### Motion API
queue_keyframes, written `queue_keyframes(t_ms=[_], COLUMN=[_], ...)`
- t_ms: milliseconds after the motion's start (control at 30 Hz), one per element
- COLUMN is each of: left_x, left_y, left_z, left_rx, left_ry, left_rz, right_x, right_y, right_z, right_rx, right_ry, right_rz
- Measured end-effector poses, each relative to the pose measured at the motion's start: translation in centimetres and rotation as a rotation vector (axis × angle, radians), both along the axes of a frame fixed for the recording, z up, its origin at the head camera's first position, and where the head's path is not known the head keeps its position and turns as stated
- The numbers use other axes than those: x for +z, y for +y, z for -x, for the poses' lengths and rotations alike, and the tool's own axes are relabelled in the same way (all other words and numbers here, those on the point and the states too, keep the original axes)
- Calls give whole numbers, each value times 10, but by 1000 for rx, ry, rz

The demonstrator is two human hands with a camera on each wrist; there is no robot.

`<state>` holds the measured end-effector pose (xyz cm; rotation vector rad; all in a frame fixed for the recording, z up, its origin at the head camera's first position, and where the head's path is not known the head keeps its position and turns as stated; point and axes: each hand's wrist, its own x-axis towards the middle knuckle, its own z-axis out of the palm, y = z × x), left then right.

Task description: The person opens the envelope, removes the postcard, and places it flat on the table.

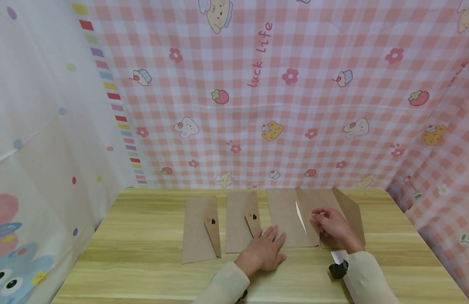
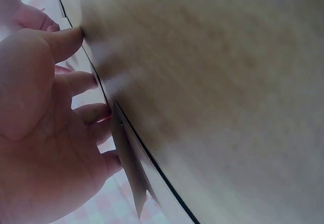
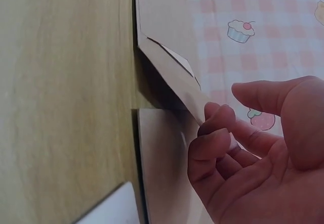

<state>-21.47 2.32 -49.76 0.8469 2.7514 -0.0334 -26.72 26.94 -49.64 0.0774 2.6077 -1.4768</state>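
Note:
In the head view, my left hand (image 1: 262,250) lies palm down with its fingers spread, over the lower edges of the second brown paper folder (image 1: 238,223) and the third, unfolded one (image 1: 281,211). My right hand (image 1: 333,223) has its fingers curled at the raised flap (image 3: 174,80) of the unfolded folder; the thumb stands apart in the right wrist view. A pale slit shows near the flap's crease. Farther right, another brown panel (image 1: 350,211) tilts up behind that hand. The left wrist view shows the left fingertips at the table's surface.
Leftmost on the wooden table (image 1: 143,253) lies another brown folder (image 1: 196,236), its small flap carrying a dark print. Under the right forearm is a white strip (image 1: 338,256). A checked pink cloth (image 1: 234,105) hangs behind the table, with a white cloth (image 1: 67,147) at left.

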Motion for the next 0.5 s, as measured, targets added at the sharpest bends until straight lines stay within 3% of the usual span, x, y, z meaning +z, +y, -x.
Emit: queue_keyframes(t_ms=[500], left_x=[-1], left_y=[0], left_z=[0], left_rx=[3], left_ry=[2], left_rz=[-20], right_x=[-5], right_y=[0], right_z=[3], right_rx=[2], right_ry=[29], right_rz=[-64])
